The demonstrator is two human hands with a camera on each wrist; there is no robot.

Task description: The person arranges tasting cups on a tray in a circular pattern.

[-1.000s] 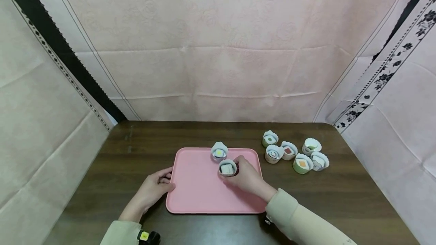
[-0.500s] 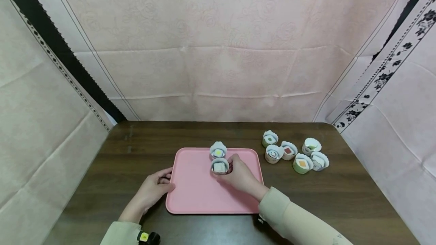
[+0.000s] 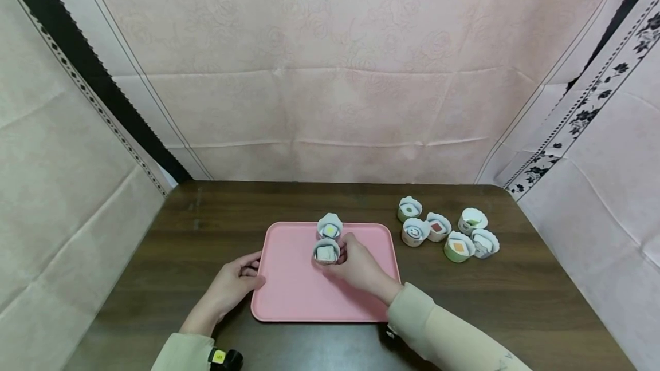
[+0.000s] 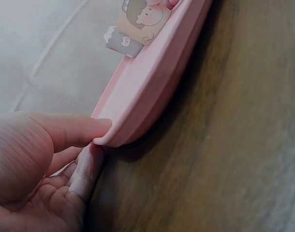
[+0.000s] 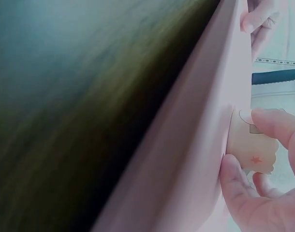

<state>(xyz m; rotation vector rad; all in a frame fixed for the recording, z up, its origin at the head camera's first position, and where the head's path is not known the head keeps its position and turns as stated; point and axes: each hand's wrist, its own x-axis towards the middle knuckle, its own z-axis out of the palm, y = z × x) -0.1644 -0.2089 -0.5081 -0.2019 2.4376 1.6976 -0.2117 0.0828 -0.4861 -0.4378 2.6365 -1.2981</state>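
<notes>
A pink tray lies on the table, and my left hand pinches its left rim, thumb on top and fingers below in the left wrist view. My right hand holds a small cupcake-like paper cup with a scalloped rim and white filling, at the tray's upper middle. A cartoon face shows on this cup's side in the left wrist view. Thumb and fingers grip the cup from its side in the right wrist view. Just behind it stands a second cup with a yellow-green square inside.
Right of the tray, several similar cups stand on the brown wooden table, including one with an orange square and one with a red diamond. Pale cloth hangs beyond the table's back edge.
My right hand has moved left across the tray with the cup, which now stands in front of the yellow-green one. The left hand stays on the rim.
</notes>
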